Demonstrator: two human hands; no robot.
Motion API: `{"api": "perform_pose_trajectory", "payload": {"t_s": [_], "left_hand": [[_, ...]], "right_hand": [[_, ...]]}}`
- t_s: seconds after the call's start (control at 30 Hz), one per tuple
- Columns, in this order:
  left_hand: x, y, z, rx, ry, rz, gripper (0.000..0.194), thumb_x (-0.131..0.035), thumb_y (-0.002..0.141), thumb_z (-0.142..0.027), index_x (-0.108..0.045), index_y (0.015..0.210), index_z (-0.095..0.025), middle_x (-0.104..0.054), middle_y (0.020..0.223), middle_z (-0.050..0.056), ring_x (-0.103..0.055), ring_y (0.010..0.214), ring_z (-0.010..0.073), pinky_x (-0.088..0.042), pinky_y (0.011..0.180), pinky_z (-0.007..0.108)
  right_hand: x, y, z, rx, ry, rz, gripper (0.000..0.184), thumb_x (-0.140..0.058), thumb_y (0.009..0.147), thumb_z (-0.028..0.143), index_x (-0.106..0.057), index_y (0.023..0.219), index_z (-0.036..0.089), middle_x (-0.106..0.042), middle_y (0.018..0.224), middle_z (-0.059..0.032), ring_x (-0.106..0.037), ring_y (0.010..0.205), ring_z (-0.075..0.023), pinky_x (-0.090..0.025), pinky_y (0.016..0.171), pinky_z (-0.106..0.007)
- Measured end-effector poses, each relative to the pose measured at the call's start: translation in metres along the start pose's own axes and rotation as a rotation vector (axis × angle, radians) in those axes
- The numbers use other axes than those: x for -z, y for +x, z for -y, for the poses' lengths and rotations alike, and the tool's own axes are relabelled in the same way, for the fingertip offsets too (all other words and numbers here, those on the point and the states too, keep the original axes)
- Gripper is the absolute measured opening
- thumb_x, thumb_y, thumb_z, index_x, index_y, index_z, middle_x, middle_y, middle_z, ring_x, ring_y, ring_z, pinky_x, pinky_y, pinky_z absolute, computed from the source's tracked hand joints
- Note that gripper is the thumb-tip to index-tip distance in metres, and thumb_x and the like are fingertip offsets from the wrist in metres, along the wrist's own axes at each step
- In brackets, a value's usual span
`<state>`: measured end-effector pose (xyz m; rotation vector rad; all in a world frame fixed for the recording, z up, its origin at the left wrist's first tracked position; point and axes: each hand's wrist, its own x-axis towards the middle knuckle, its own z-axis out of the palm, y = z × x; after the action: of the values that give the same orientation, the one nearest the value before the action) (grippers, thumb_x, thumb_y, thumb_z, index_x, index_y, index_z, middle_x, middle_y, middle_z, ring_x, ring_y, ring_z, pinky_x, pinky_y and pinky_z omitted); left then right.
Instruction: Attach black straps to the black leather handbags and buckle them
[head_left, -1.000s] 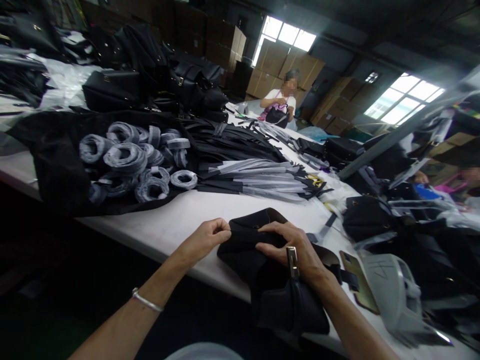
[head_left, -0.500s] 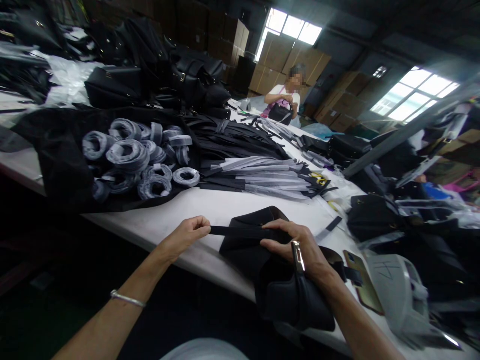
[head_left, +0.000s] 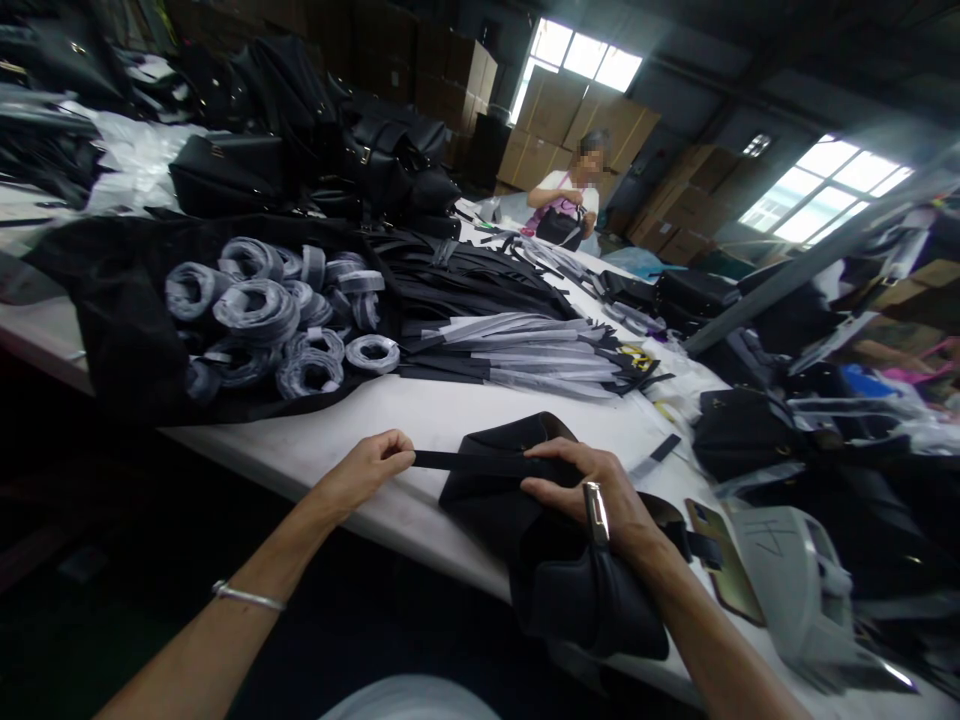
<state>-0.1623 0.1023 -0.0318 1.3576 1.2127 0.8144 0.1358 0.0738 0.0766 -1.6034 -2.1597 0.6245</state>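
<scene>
From where I stand, the nearest thing is a thin silver-coloured bracelet (head_left: 249, 597) on the worker's left wrist. The two hands are apart, joined by a flat, narrow black strap (head_left: 465, 461) pulled nearly straight between them: the left hand (head_left: 379, 460) has its end pinched between thumb and fingers, while the right hand (head_left: 589, 480) lies over a soft black bag (head_left: 480, 500), thumb and forefinger parted with the strap running in between; whether they clamp it, I cannot tell. The bag rests at the near edge of a long white table (head_left: 375, 410), partly overhanging, and a shiny silver-coloured metal clasp (head_left: 596, 512) stands against the right hand. Just beyond that forearm, a flat gold-coloured slab (head_left: 724, 560) lies near a grey plastic tool (head_left: 784, 575) with a dark scrawl on its side. Farther across, coiled grey rolls of tape (head_left: 255, 312) sit heaped on crumpled black sheeting (head_left: 120, 310), next to a spread of long grey-and-black strips (head_left: 532, 360). Behind them are piled black bags (head_left: 225, 175); farther back, another person in a pink apron handles a small black bag (head_left: 556, 228), before stacked brown cardboard boxes (head_left: 525, 160)
</scene>
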Motion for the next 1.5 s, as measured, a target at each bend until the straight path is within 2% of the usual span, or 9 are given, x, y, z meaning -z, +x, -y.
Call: {"api": "perform_pose_trajectory", "payload": {"t_s": [0.17, 0.23, 0.4, 0.57, 0.8, 0.9, 1.0, 1.2, 1.5], "left_hand": [[-0.002, 0.001, 0.002, -0.026, 0.089, 0.014, 0.021, -0.053, 0.076, -0.040, -0.053, 0.072, -0.019, -0.046, 0.064, -0.005, -0.044, 0.061, 0.0141, -0.034, 0.059, 0.025], [-0.002, 0.001, 0.001, -0.071, 0.214, -0.055, 0.018, -0.054, 0.076, -0.036, -0.053, 0.072, -0.019, -0.051, 0.068, -0.003, -0.050, 0.067, 0.0172, -0.038, 0.063, 0.028], [-0.015, -0.008, -0.032, -0.449, 0.513, -0.337, 0.027, -0.059, 0.081, -0.027, -0.056, 0.107, -0.021, -0.061, 0.116, 0.009, -0.054, 0.110, 0.0264, -0.039, 0.095, 0.041], [-0.058, -0.010, -0.077, -0.652, 0.554, -0.084, 0.013, -0.061, 0.086, -0.023, -0.060, 0.098, -0.023, -0.067, 0.100, 0.003, -0.059, 0.099, 0.0218, -0.039, 0.089, 0.036], [-0.085, -0.005, -0.080, -0.499, 0.406, -0.023, 0.010, -0.062, 0.081, -0.016, -0.056, 0.087, -0.022, -0.064, 0.086, -0.001, -0.059, 0.080, 0.0175, -0.041, 0.071, 0.029], [-0.086, -0.008, -0.082, -0.468, 0.381, -0.039, 0.008, -0.061, 0.080, -0.015, -0.057, 0.085, -0.021, -0.063, 0.085, -0.001, -0.059, 0.078, 0.0169, -0.041, 0.069, 0.028], [-0.087, -0.008, -0.089, -0.423, 0.379, -0.021, 0.007, -0.061, 0.079, -0.015, -0.060, 0.083, -0.021, -0.065, 0.083, 0.000, -0.059, 0.076, 0.0171, -0.041, 0.068, 0.028], [-0.087, -0.006, -0.097, -0.358, 0.310, 0.065, 0.009, -0.059, 0.078, -0.014, -0.065, 0.081, -0.020, -0.069, 0.082, 0.000, -0.062, 0.078, 0.0179, -0.043, 0.069, 0.027], [-0.107, -0.010, -0.083, -0.411, 0.344, -0.123, 0.010, -0.057, 0.079, -0.012, -0.063, 0.082, -0.019, -0.067, 0.086, 0.003, -0.062, 0.082, 0.0191, -0.044, 0.077, 0.029]], "right_hand": [[-0.001, -0.002, 0.000, -0.014, 0.015, -0.008, 0.029, -0.073, 0.075, 0.043, -0.073, 0.100, 0.030, -0.075, 0.096, -0.0014, -0.069, 0.086, -0.0246, -0.051, 0.077, -0.035], [-0.001, -0.002, 0.000, -0.022, 0.022, -0.008, 0.029, -0.073, 0.075, 0.043, -0.073, 0.100, 0.029, -0.075, 0.095, -0.0015, -0.069, 0.085, -0.0243, -0.051, 0.076, -0.035], [0.001, -0.001, 0.004, -0.019, 0.019, 0.007, 0.029, -0.073, 0.075, 0.042, -0.072, 0.101, 0.029, -0.075, 0.096, -0.0015, -0.069, 0.087, -0.0250, -0.051, 0.076, -0.035], [0.000, 0.000, 0.003, 0.009, 0.044, 0.016, 0.030, -0.073, 0.075, 0.042, -0.071, 0.101, 0.027, -0.075, 0.097, -0.0023, -0.068, 0.088, -0.0254, -0.051, 0.081, -0.037], [0.007, -0.005, 0.004, -0.124, 0.071, -0.055, 0.051, -0.077, 0.068, 0.041, -0.058, 0.113, 0.024, -0.072, 0.090, -0.0017, -0.068, 0.085, -0.0225, -0.051, 0.077, -0.033], [0.017, -0.006, 0.007, -0.229, 0.013, -0.037, 0.043, -0.074, 0.071, 0.047, -0.062, 0.104, 0.022, -0.073, 0.086, -0.0030, -0.068, 0.078, -0.0221, -0.050, 0.070, -0.031], [0.023, -0.006, 0.008, -0.233, -0.058, 0.104, 0.032, -0.071, 0.072, 0.051, -0.071, 0.089, 0.024, -0.074, 0.080, -0.0013, -0.068, 0.074, -0.0227, -0.047, 0.062, -0.029], [0.020, -0.006, 0.007, -0.252, 0.099, 0.170, 0.024, -0.069, 0.075, 0.042, -0.073, 0.088, 0.022, -0.071, 0.073, 0.0014, -0.065, 0.069, -0.0196, -0.045, 0.058, -0.026], [0.013, 0.006, 0.006, -0.312, 0.140, 0.219, 0.027, -0.072, 0.070, 0.042, -0.068, 0.078, 0.016, -0.061, 0.065, 0.0026, -0.056, 0.062, -0.0157, -0.038, 0.052, -0.022]]}}
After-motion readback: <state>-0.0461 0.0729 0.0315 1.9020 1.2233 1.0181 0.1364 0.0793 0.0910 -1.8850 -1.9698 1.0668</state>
